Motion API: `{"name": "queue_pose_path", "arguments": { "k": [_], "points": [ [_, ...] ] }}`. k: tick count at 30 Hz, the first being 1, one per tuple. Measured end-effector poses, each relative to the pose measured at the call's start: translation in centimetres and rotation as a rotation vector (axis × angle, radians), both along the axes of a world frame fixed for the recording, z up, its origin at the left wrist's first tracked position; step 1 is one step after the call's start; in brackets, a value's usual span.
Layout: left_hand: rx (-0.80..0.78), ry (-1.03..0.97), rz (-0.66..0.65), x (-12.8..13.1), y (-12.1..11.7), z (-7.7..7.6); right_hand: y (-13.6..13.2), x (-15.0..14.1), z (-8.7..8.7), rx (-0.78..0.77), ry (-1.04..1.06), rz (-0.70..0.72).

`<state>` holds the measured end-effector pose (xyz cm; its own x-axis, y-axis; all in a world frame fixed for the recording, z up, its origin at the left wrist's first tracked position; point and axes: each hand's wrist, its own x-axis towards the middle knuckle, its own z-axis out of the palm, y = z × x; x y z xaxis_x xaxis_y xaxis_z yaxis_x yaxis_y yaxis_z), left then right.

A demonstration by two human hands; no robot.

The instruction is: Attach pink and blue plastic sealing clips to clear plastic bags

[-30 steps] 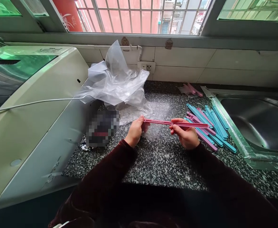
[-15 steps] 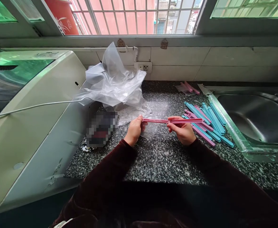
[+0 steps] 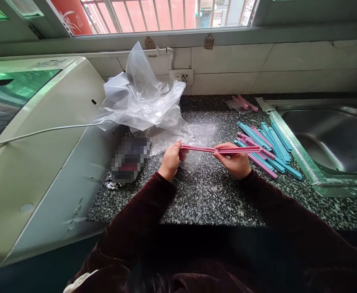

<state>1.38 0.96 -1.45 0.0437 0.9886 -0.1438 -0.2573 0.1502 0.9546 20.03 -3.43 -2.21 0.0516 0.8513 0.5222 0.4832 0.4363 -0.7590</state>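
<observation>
A long pink bag clip (image 3: 199, 149), unfolded at its hinge, spans the gap between my hands above the counter. My left hand (image 3: 170, 160) pinches its left end between thumb and fingers. Near the hinge, my right hand (image 3: 236, 162) grips the clip, and the wider grooved half runs out to the right above my fingers. A loose pile of blue bag clips (image 3: 276, 145) and pink bag clips (image 3: 262, 166) lies just beyond my right hand. Beneath the held clip, a small clear plastic bag (image 3: 192, 162) rests on the counter.
Crumpled clear plastic sheeting (image 3: 154, 103) fills the back left, beside a pixelated dark object (image 3: 129, 160). A cream machine (image 3: 53, 134) with a white cable (image 3: 44, 136) stands left. At right is a steel sink (image 3: 325, 138). More pink clips (image 3: 246, 104) lie at the back of the granite counter (image 3: 203, 203).
The clip now bends slightly at its hinge, with its left half sloping and its grooved side showing more. Both hands keep their hold. The view has tilted down a little.
</observation>
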Motion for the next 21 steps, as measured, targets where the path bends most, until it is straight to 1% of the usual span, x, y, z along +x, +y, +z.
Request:
{"name": "queue_pose_path", "arguments": {
  "k": [3,5,8,10,12,15,17,19,21],
  "points": [
    [0.023,-0.02,-0.031,-0.2,0.0,0.1,0.0,0.0,0.0,0.047,-0.029,0.014],
    [0.053,-0.026,-0.078,-0.3,-0.1,0.1,0.0,0.0,0.1,0.075,-0.022,0.013],
    [0.142,0.002,-0.175,-0.5,-0.2,0.2,0.0,0.2,0.2,0.124,-0.003,-0.04],
    [0.185,0.024,-0.211,-0.6,-0.2,0.1,0.0,0.5,0.4,0.166,-0.019,-0.089],
    [0.186,0.016,-0.217,-0.6,-0.2,0.1,0.1,0.9,0.7,0.189,-0.051,-0.131],
    [0.175,-0.04,-0.205,-0.6,-0.1,0.1,0.3,1.6,1.1,0.235,-0.098,-0.193],
    [0.196,-0.082,-0.196,-0.6,-0.1,0.3,0.4,2.0,1.2,0.275,-0.113,-0.235],
    [0.226,-0.124,-0.208,-0.6,-0.2,0.5,0.4,2.1,1.1,0.286,-0.117,-0.265],
    [0.234,-0.169,-0.247,-0.5,-0.5,0.6,0.4,2.1,1.0,0.281,-0.118,-0.265]
  ]
}}
